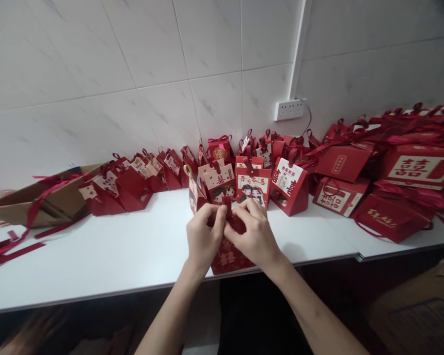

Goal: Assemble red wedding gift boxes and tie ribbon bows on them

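A red paper favor box (226, 260) with gold characters stands at the table's front edge, directly below my hands. A dark red ribbon loop (227, 202) rises from its top. My left hand (205, 230) pinches at the base of this ribbon from the left, thumb and forefinger together. From the right, my right hand (257, 231) closes its fingers on the same spot, its thumb nearly touching the left one. The fingers hide most of the box's upper part. Just behind stand a box with a cartoon couple (252, 186) and another printed favor box (219, 185).
A white table (140, 251) runs along a tiled wall with a power strip (289, 109). Red boxes (395, 214) are piled at right. More favor boxes (133, 185) line the back left, beside a cardboard tray (55, 202) with ribbons. A blurred hand (37, 328) shows at lower left.
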Available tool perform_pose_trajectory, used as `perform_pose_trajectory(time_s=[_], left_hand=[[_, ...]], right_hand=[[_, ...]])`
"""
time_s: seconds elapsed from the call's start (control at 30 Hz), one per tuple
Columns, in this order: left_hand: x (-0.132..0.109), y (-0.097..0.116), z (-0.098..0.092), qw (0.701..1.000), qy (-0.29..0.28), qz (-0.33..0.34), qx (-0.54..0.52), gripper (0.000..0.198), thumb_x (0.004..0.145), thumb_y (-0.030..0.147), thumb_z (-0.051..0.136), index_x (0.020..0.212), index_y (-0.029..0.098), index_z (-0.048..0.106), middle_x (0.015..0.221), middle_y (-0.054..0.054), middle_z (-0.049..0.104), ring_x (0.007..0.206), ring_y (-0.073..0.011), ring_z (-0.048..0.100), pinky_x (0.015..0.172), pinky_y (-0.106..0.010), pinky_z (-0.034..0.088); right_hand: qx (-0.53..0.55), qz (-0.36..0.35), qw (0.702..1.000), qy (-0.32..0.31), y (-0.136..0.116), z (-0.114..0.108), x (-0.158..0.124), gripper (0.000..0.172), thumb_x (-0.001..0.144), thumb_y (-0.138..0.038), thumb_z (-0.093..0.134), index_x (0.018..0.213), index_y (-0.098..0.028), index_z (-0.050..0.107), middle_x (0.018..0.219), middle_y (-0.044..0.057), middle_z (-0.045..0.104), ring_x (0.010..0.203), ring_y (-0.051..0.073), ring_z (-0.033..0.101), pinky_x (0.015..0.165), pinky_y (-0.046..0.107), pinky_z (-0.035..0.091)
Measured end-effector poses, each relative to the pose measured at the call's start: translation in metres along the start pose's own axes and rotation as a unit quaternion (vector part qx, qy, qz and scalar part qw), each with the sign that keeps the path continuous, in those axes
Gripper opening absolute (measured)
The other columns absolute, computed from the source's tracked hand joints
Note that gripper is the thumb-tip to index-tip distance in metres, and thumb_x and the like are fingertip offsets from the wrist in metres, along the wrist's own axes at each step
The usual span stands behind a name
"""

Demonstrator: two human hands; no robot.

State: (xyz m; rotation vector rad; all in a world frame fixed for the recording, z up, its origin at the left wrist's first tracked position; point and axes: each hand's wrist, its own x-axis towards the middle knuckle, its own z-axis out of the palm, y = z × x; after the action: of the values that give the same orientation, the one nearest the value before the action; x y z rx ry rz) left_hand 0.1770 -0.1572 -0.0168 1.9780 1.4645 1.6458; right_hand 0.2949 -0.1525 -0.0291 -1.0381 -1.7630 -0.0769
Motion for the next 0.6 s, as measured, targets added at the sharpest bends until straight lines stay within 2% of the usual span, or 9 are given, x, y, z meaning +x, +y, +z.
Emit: perform_pose_trajectory(time_s=[0.17, 0.37, 0.47, 0.53, 0.6], left_hand=[[0.001, 0.000, 0.000, 1.000, 0.001, 0.003, 0.002, 0.022, 0.086, 0.033, 0.052, 0.072, 0.018, 0.059, 0.064, 0.002, 0.062, 0.056, -0.0096, 0.055, 0.055, -0.019, 0.044], [0.001, 0.000, -0.001, 1.000, -0.009, -0.001, -0.002, 0.022, 0.086, 0.032, 0.051, 0.071, 0.018, 0.058, 0.064, 0.001, 0.062, 0.057, -0.0097, 0.055, 0.056, -0.019, 0.043], [0.004, 0.001, -0.010, 0.998, -0.063, 0.005, -0.025, 0.021, 0.087, 0.033, 0.050, 0.074, 0.018, 0.058, 0.067, 0.000, 0.062, 0.060, -0.0105, 0.056, 0.057, -0.020, 0.044], [0.006, 0.000, -0.018, 0.991, -0.122, 0.019, -0.047, 0.017, 0.085, 0.032, 0.052, 0.080, 0.017, 0.060, 0.075, -0.002, 0.064, 0.067, -0.0123, 0.059, 0.060, -0.021, 0.046], [0.006, -0.004, -0.023, 0.986, -0.155, 0.027, -0.062, 0.014, 0.082, 0.029, 0.056, 0.087, 0.018, 0.061, 0.083, -0.004, 0.066, 0.074, -0.0141, 0.062, 0.065, -0.022, 0.049]], right_hand=[[0.033, 0.013, 0.999, -0.021, 0.000, -0.002, 0.001, 0.017, 0.085, -0.026, 0.052, 0.070, -0.019, 0.055, 0.076, 0.004, 0.049, 0.075, 0.019, 0.050, 0.072, 0.035, 0.045], [0.071, -0.030, 0.995, -0.069, 0.008, -0.010, -0.001, 0.008, 0.085, -0.019, 0.049, 0.080, -0.017, 0.055, 0.085, 0.006, 0.051, 0.083, 0.020, 0.053, 0.077, 0.036, 0.047], [0.080, -0.031, 0.993, -0.080, 0.009, -0.013, -0.001, 0.010, 0.086, -0.015, 0.047, 0.081, -0.017, 0.055, 0.085, 0.006, 0.053, 0.081, 0.019, 0.053, 0.076, 0.035, 0.048], [0.086, -0.024, 0.993, -0.079, 0.008, -0.013, 0.001, 0.010, 0.085, -0.014, 0.048, 0.082, -0.017, 0.056, 0.085, 0.006, 0.054, 0.081, 0.018, 0.054, 0.076, 0.034, 0.048], [0.094, -0.017, 0.992, -0.079, 0.008, -0.014, 0.002, 0.010, 0.085, -0.014, 0.049, 0.082, -0.017, 0.058, 0.085, 0.005, 0.055, 0.080, 0.018, 0.055, 0.075, 0.034, 0.048]])
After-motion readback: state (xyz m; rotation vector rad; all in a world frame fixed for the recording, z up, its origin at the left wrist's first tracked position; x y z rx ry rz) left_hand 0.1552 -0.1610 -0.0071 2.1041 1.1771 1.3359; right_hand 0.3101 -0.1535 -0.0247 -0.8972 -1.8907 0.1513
